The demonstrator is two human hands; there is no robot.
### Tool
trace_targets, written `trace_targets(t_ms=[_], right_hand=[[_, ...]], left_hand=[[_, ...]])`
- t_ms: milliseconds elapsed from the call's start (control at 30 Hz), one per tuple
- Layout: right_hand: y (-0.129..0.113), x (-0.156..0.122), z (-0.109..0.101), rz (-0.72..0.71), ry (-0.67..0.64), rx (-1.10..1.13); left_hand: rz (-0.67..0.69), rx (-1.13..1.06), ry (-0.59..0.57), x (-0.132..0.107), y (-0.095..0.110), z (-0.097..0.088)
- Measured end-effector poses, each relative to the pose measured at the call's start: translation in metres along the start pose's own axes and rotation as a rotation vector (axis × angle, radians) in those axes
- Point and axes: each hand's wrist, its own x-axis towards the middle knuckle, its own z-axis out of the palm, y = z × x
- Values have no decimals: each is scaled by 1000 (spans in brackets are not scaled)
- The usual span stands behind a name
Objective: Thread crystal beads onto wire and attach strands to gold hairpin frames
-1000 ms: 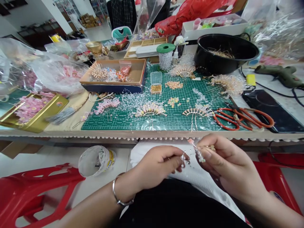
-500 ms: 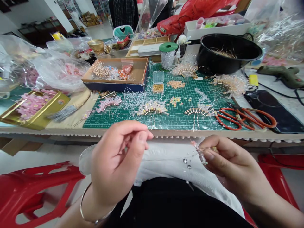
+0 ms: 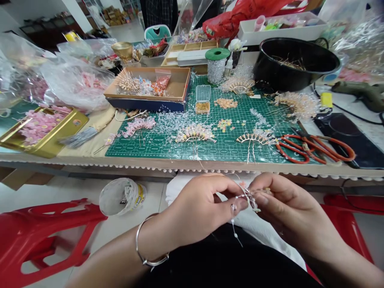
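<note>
Below the green cutting mat (image 3: 225,146), left hand (image 3: 198,212) and right hand (image 3: 288,210) pinch a beaded wire (image 3: 250,199).

Surface: long work table (image 3: 90,159) with white bobble trim along its edge
On it: green cutting mat (image 3: 144,150), gold tin tray (image 3: 76,124), cardboard box (image 3: 147,105), black pot (image 3: 288,78), glue gun (image 3: 358,91)
</note>
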Motion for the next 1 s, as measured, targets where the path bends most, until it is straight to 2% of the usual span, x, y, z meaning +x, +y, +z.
trace_targets(t_ms=[133, 267, 367, 500, 633, 733, 800, 867, 933, 1000], right_hand=[[-4, -1, -4, -20, -15, -222], [-10, 0, -4, 24, -60, -427], [-9, 2, -6, 63, -75, -354], [-3, 6, -11, 223, -121, -5], [-4, 9, -10, 293, -131, 115], [-8, 11, -6, 289, -111, 155], [-9, 12, -4, 262, -83, 173], [-9, 13, -4, 227, -47, 180], [-7, 14, -4, 185, -6, 177], [-5, 13, -5, 140, 32, 159]], left_hand=[[143, 289, 82, -5, 3, -3], [238, 551, 149, -9, 2, -2], [361, 738, 248, -8, -3, 1], [478, 803, 300, -1, -11, 3], [422, 615, 253, 4, -14, 5], [204, 333, 203, 5, -12, 6], [13, 3, 154, 6, -12, 6], [-120, -323, 85, 7, -15, 5], [-168, -506, 40, 8, -20, 4], [-183, -544, 42, 7, -26, 4]])
